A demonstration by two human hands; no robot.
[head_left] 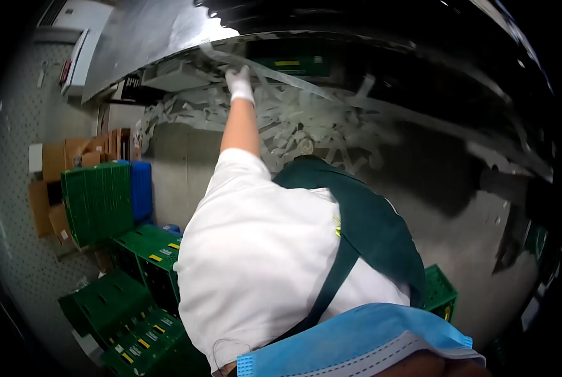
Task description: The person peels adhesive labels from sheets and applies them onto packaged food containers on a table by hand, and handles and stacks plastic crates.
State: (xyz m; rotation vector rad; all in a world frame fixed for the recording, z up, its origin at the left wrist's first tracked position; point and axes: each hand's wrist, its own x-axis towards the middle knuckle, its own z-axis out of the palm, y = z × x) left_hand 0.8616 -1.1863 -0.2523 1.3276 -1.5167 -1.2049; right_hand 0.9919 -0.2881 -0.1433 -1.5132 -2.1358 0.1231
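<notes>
My left hand [238, 80], in a white glove, reaches forward under the edge of a metal surface [139, 41]. Its fingers look curled together; what they hold, if anything, is too small to make out. Right beside the fingers runs a long translucent strip [293, 81]. Below and to the right of the glove, many pale strips [293, 119] lie in a tangled heap. A green crate [293, 65] sits in shadow just beyond the hand. My right hand does not show.
Stacked green crates [97, 201] stand at the left beside a blue crate [141, 188] and cardboard boxes [53, 162]. More green crates [152, 251] are at the lower left. Another green crate [439, 292] is at the lower right. The upper right is dark.
</notes>
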